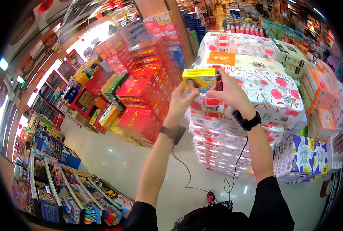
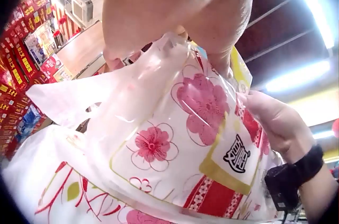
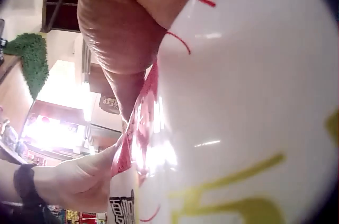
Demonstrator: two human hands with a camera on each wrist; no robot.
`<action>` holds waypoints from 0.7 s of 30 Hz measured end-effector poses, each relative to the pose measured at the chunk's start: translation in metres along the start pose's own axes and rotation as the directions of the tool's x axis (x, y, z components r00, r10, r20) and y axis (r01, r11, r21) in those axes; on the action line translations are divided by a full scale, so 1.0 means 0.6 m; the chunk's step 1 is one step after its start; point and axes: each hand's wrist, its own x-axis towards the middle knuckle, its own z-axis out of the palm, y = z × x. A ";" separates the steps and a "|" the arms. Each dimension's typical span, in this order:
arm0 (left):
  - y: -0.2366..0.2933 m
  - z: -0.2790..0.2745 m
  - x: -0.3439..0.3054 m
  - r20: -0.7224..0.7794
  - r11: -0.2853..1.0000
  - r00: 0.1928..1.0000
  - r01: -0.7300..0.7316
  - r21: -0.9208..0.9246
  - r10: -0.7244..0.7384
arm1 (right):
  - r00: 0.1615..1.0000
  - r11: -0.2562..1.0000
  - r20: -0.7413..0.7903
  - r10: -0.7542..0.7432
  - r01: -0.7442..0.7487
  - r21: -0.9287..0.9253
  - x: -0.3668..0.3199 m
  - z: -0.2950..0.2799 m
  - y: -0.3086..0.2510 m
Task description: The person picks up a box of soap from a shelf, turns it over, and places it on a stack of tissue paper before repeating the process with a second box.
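Note:
A small box with a yellow top and a pale printed front [image 1: 207,82] is held up between both hands in the head view. My left hand [image 1: 178,101] grips its left side, with the thumb along the lower edge. At the right end my right hand [image 1: 233,93] pinches it, thumb low and fingers behind. Just beneath and behind are plastic-wrapped packs with pink flowers [image 1: 262,82], stacked high. In the left wrist view, a flowered pack [image 2: 159,144] mostly covers the box; in the right wrist view, white wrapping [image 3: 254,91] hides it.
Red cartons [image 1: 140,92] rise in stacks on the left, across a strip of pale floor [image 1: 113,154]. A rack of small packaged goods [image 1: 67,188] stands at lower left. Purple-and-white packs [image 1: 300,156] lie at right. Thin black cables [image 1: 188,173] hang from the wrists.

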 end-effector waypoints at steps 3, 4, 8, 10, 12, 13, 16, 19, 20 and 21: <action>0.009 0.009 -0.007 -0.053 0.999 0.999 0.004 -0.050 -0.007 | 0.997 0.997 0.009 0.074 -0.074 -0.021 0.000 -0.003 -0.013; -0.004 0.009 -0.010 -0.066 0.987 0.994 0.076 -0.143 -0.086 | 0.996 0.995 0.017 0.087 -0.086 -0.053 0.002 -0.003 -0.013; 0.032 -0.016 -0.091 -0.262 0.971 0.965 0.040 0.236 0.024 | 0.991 0.985 -0.009 0.133 -0.134 -0.112 -0.009 -0.011 -0.012; 0.024 -0.055 -0.184 -0.329 0.954 0.939 0.006 0.300 0.097 | 0.951 0.974 -0.275 0.140 -0.183 -0.134 -0.040 -0.029 -0.015; -0.016 -0.141 -0.400 -0.343 0.986 0.931 0.155 0.068 -0.122 | 0.865 0.991 -0.500 0.050 -0.106 -0.083 -0.124 -0.013 -0.013; -0.012 -0.159 -0.486 -0.395 0.959 0.893 0.270 0.087 -0.215 | 0.800 0.995 -0.600 0.004 -0.060 -0.074 -0.164 -0.004 -0.010; -0.012 -0.189 -0.750 -0.543 0.908 0.769 0.418 0.026 -0.338 | 0.861 0.989 -0.487 -0.147 0.131 -0.068 -0.285 0.152 -0.077; 0.062 -0.168 -0.969 -0.716 0.864 0.566 0.493 -0.104 -0.409 | 0.991 0.993 -0.065 -0.116 0.116 -0.006 -0.440 0.346 -0.087; 0.089 -0.154 -1.030 -0.783 0.857 0.481 0.500 -0.123 -0.394 | 0.964 0.984 0.205 0.168 -0.151 -0.093 -0.494 0.392 -0.146; 0.121 -0.141 -1.084 -0.840 0.851 0.393 0.506 -0.141 -0.373 | 0.966 0.998 0.259 -0.008 -0.010 0.070 -0.556 0.460 -0.150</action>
